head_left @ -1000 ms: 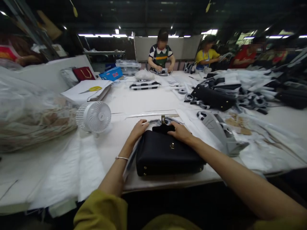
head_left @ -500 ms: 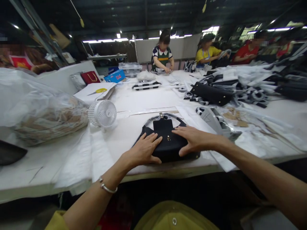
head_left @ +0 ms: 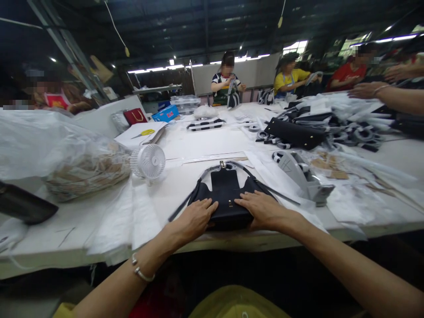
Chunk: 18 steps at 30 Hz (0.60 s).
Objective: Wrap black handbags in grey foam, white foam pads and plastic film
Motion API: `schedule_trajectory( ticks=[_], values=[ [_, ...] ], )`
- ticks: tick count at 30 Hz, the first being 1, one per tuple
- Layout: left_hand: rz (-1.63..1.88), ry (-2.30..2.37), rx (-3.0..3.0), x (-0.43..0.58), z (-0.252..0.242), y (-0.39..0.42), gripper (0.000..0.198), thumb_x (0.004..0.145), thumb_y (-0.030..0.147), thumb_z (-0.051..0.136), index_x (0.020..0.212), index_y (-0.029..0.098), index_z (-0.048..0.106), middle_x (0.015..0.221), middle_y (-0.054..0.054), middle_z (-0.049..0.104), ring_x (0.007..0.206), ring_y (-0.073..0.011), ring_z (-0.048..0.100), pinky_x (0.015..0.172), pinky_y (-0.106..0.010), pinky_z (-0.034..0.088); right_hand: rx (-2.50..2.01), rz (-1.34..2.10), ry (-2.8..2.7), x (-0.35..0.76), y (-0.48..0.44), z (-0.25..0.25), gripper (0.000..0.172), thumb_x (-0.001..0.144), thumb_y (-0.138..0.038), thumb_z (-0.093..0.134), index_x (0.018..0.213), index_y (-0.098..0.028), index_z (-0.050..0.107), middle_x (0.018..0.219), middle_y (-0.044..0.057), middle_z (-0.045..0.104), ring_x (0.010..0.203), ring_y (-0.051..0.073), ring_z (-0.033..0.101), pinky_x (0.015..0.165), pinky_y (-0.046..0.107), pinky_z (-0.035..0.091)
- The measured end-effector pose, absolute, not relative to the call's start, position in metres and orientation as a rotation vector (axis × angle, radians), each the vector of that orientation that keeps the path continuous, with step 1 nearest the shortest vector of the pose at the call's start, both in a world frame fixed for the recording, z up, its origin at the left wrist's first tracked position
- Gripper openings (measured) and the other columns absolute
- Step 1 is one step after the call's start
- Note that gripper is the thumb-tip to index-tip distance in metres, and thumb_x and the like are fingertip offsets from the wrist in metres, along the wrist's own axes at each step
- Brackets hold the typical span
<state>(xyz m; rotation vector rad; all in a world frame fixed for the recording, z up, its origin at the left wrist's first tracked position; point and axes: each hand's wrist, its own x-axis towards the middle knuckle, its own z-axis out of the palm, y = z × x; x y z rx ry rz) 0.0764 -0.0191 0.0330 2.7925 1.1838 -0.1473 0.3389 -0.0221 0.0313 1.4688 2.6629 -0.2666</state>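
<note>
Because left grip [head_left: 195, 219] and right grip [head_left: 262, 210] rest spread flat on the handbag [head_left: 225, 189], unclamped, it may slide off the worktop [head_left: 167, 196] edge behind them.

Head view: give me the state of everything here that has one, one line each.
handbag: lying flat on the table, flap down over its front, strap spread out behind it.
left hand: open, palm flat on the handbag.
right hand: open, palm flat on the handbag.
fan: upright, facing the camera; running or not, cannot tell.
scissors: lying flat; blades too small to tell.
</note>
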Motion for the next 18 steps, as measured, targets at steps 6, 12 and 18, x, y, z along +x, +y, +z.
schedule_trajectory(
  ticks=[6,12,18],
  values=[
    [-0.206,1.219,2.760,0.094,0.044,-0.025,0.083,0.084,0.037,0.072,0.152,0.012,0.031,0.152,-0.024,0.039,0.139,-0.0381,0.042,0.110,-0.056,0.040,1.545,-0.226,2.722,0.338,-0.028,0.026,0.082,0.069,-0.027,0.079,0.145,-0.020,0.049,0.145,0.018,0.052,0.133,0.036,0.050,0.111,0.049,0.039],
    [-0.239,1.160,2.673,0.124,0.033,-0.011,0.077,0.085,0.040,0.068,0.149,0.009,0.036,0.154,-0.021,0.037,0.142,-0.0359,0.038,0.114,-0.055,0.036,1.519,-0.185,2.770,0.339,-0.022,0.018,0.071,0.070,-0.032,0.082,0.135,-0.018,0.058,0.140,0.019,0.057,0.129,0.037,0.053,0.107,0.051,0.042],
    [-0.220,1.234,2.686,0.119,0.024,-0.006,0.064,0.085,0.028,0.057,0.145,0.009,0.044,0.151,-0.020,0.042,0.139,-0.0310,0.043,0.115,-0.049,0.037,1.533,-0.049,2.924,0.338,-0.028,0.022,0.055,0.074,-0.035,0.082,0.122,-0.017,0.062,0.125,0.014,0.067,0.116,0.029,0.062,0.101,0.043,0.047]
  ],
)
